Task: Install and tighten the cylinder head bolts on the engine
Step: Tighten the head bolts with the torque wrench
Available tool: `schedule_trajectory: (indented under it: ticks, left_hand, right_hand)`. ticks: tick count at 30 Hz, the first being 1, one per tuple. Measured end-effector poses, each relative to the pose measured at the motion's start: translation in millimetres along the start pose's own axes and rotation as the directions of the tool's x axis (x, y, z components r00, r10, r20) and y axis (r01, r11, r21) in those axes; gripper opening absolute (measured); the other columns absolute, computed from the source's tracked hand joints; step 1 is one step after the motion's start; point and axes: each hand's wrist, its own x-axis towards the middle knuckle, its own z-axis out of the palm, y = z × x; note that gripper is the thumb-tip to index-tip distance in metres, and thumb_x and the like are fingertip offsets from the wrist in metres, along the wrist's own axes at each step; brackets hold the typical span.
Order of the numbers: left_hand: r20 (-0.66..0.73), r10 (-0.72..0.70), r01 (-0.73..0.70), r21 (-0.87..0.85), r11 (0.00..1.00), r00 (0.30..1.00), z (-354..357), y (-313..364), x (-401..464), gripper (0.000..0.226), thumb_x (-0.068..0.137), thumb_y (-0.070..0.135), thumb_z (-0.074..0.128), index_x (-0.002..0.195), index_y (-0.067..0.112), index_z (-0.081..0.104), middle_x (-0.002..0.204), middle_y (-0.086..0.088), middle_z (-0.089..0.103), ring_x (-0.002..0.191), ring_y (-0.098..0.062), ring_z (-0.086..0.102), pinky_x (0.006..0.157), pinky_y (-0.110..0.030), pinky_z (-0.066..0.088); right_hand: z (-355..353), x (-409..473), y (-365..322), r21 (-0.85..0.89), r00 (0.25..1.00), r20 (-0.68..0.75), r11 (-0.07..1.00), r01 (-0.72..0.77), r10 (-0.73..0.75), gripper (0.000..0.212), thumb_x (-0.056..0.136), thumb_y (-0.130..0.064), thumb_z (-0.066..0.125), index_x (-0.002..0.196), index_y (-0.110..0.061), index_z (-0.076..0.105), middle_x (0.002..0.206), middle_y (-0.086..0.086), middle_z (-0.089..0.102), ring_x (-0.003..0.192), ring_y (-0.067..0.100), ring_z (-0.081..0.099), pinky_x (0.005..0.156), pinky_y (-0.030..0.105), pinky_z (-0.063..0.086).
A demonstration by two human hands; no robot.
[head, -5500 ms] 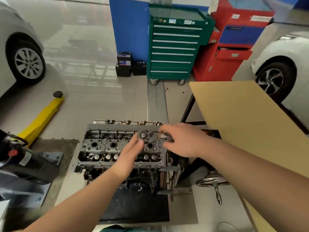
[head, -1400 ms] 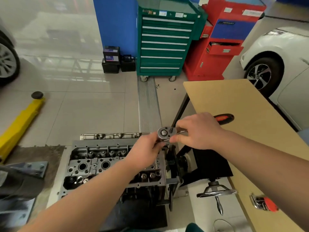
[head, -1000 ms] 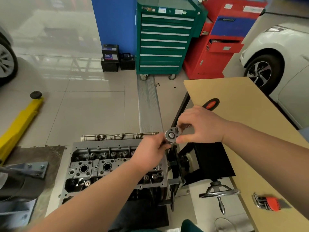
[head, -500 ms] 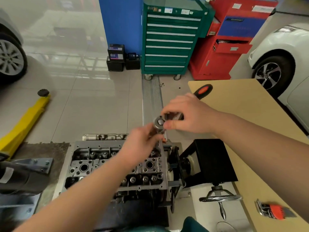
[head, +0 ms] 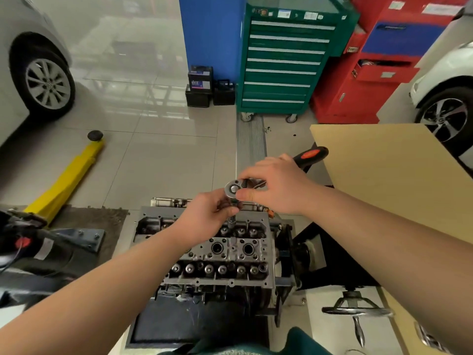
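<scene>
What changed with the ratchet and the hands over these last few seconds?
The ratchet went from sitting low on the cylinder head to being lifted above its far edge, handle swung away to the right. Both hands kept hold: right hand at the ratchet's head, left hand on the extension beneath. The cylinder head stayed put.

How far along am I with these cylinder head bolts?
Done: the cylinder head sits on the engine. In hand: right hand grips the ratchet; left hand holds the extension beneath it, over the head's far edge. How many bolts are tight can't be told.
</scene>
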Motion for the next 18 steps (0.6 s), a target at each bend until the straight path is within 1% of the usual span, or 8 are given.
schedule_trajectory:
  ticks: [2, 4, 5, 8, 11, 13, 16, 18]
  left_hand:
    - [0.004, 0.011, -0.011, 0.002, 1.0, 1.0, 2, 0, 1, 0.036, 0.1, 0.01, 0.069, 0.099, 0.045, 0.063, 0.098, 0.025, 0.075, 0.094, 0.002, 0.071, 0.08, -0.008, 0.05]
    - [-0.003, 0.03, -0.03, 0.011, 0.999, 1.0, 4, 0, 2, 0.035, 0.1, 0.011, 0.069, 0.1, 0.045, 0.062, 0.097, 0.02, 0.076, 0.093, -0.003, 0.071, 0.081, -0.015, 0.053]
    - [-0.008, 0.042, -0.042, 0.008, 0.999, 0.999, 6, 0, 2, 0.037, 0.1, 0.011, 0.069, 0.101, 0.047, 0.062, 0.098, 0.021, 0.076, 0.094, -0.002, 0.071, 0.081, -0.015, 0.053]
    - [-0.009, 0.069, -0.069, -0.036, 0.997, 0.998, 13, 2, -2, 0.042, 0.1, 0.008, 0.068, 0.106, 0.05, 0.061, 0.101, 0.033, 0.073, 0.101, 0.009, 0.068, 0.085, -0.004, 0.047]
    - [-0.021, 0.088, -0.089, -0.027, 0.996, 0.996, 19, -1, -6, 0.045, 0.1, 0.009, 0.069, 0.108, 0.053, 0.06, 0.102, 0.038, 0.071, 0.102, 0.012, 0.067, 0.085, -0.002, 0.045]
    - [-0.03, 0.106, -0.107, -0.016, 0.994, 0.994, 19, -5, -8, 0.048, 0.099, 0.01, 0.069, 0.107, 0.056, 0.06, 0.102, 0.038, 0.071, 0.101, 0.012, 0.067, 0.085, -0.002, 0.045]
    - [-0.042, 0.117, -0.117, -0.004, 0.993, 0.992, 16, -10, -9, 0.052, 0.098, 0.014, 0.069, 0.105, 0.065, 0.06, 0.101, 0.035, 0.072, 0.098, 0.009, 0.069, 0.083, -0.003, 0.046]
    - [-0.062, 0.118, -0.118, -0.001, 0.993, 0.991, 16, -12, -9, 0.05, 0.098, 0.017, 0.069, 0.106, 0.066, 0.059, 0.102, 0.031, 0.073, 0.098, 0.005, 0.069, 0.083, -0.006, 0.047]
  right_hand:
    - [1, -3, 1, 0.018, 1.0, -0.01, 1.0, -0.002, 0.002, 0.068, 0.082, -0.088, 0.033, 0.115, -0.041, 0.069, 0.084, -0.029, 0.051, 0.094, 0.005, 0.049, 0.089, 0.04, 0.031]
    - [1, -5, 2, 0.037, 1.0, -0.019, 0.999, -0.009, 0.01, 0.065, 0.082, -0.087, 0.036, 0.113, -0.04, 0.07, 0.091, -0.025, 0.059, 0.097, 0.007, 0.053, 0.09, 0.04, 0.031]
    - [1, -6, 3, 0.042, 1.0, -0.018, 0.999, -0.006, 0.007, 0.064, 0.082, -0.086, 0.037, 0.113, -0.04, 0.07, 0.093, -0.024, 0.061, 0.098, 0.007, 0.054, 0.091, 0.04, 0.031]
    - [-1, -9, 8, 0.051, 0.999, -0.018, 0.998, 0.031, -0.03, 0.059, 0.084, -0.083, 0.042, 0.112, -0.04, 0.071, 0.091, -0.026, 0.06, 0.097, 0.006, 0.055, 0.091, 0.039, 0.03]
    - [-1, -13, 11, 0.081, 0.999, -0.024, 0.996, 0.045, -0.043, 0.056, 0.084, -0.082, 0.045, 0.11, -0.04, 0.072, 0.087, -0.029, 0.057, 0.094, 0.004, 0.053, 0.09, 0.039, 0.031]
    - [0, -14, 9, 0.095, 0.998, -0.027, 0.994, 0.052, -0.049, 0.056, 0.084, -0.081, 0.046, 0.11, -0.039, 0.072, 0.085, -0.031, 0.054, 0.093, 0.003, 0.052, 0.09, 0.039, 0.032]
    - [1, -13, 5, 0.087, 0.997, -0.032, 0.994, 0.069, -0.066, 0.058, 0.084, -0.08, 0.047, 0.111, -0.037, 0.074, 0.085, -0.025, 0.055, 0.093, 0.005, 0.053, 0.093, 0.041, 0.034]
    - [0, -11, 4, 0.078, 0.997, -0.029, 0.994, 0.078, -0.075, 0.058, 0.085, -0.08, 0.047, 0.112, -0.037, 0.074, 0.086, -0.023, 0.057, 0.093, 0.006, 0.053, 0.094, 0.042, 0.034]
